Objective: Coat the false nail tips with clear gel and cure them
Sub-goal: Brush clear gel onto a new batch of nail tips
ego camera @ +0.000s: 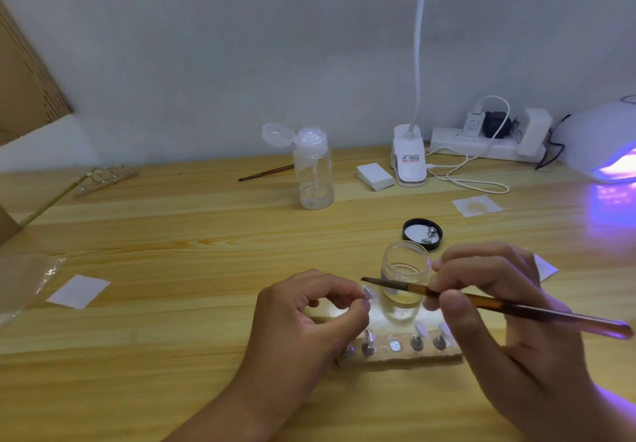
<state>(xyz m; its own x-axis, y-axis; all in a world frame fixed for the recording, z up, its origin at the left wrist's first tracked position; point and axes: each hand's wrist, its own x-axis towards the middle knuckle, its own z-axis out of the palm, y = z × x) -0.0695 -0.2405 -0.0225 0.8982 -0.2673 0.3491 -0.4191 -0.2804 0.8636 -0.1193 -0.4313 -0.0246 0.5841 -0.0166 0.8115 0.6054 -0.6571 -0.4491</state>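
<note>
One clear nail tip (369,293) pinched in left grip (309,317); right grip (499,286) pinches brush (537,312).

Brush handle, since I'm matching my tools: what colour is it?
The brush handle is translucent amber-brown; the head view shows it.

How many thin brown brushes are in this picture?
2. One thin brown brush is gripped in the right hand, before the clear glass jar; a second brown brush lies flat by the clear plastic pump bottle. None seems hidden.
</note>
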